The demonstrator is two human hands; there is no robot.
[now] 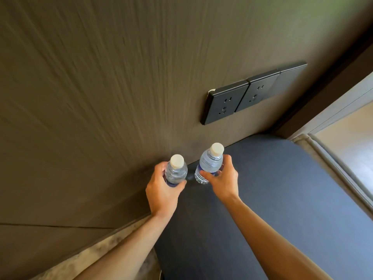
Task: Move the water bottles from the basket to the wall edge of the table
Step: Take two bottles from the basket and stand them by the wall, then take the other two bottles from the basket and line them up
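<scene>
Two small clear water bottles with white caps stand upright at the far edge of the dark blue table (pixel 282 188), right by the brown wall. My left hand (pixel 161 190) is wrapped around the left bottle (pixel 176 170). My right hand (pixel 224 178) grips the right bottle (pixel 210 162) around its lower body. The bottles are a short gap apart. The basket is out of view.
The brown textured wall (pixel 101 98) rises directly behind the bottles. A row of black power sockets (pixel 242 96) sits on the wall above and to the right. The table's right edge meets a pale frame (pixel 327 162). A strip of speckled floor (pixel 90 255) shows at lower left.
</scene>
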